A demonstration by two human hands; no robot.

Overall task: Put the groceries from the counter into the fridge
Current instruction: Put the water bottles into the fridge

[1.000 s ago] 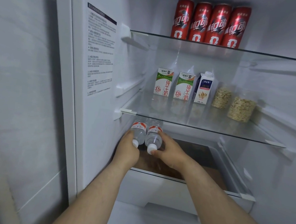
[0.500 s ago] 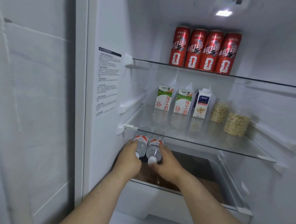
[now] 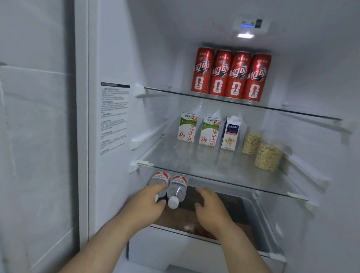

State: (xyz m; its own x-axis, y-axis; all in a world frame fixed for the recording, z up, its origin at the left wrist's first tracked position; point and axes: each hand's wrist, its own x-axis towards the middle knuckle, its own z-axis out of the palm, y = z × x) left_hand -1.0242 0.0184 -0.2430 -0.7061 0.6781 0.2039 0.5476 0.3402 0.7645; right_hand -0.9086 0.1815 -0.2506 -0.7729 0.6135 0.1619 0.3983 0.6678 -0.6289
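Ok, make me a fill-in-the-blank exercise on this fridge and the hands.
1. The top shelf holds ____ red cans.
2. On the middle shelf, the two clear jars stand, in the picture, to the ____ of the blue and white carton.
3. The two water bottles lie on their sides with their ____ toward the camera.
4. The left hand grips the left water bottle, while the right hand holds ____.

Missing words: four; right; caps; nothing.

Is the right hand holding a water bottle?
No, the right hand is open, apart from the right water bottle; only the left hand grips the left water bottle.
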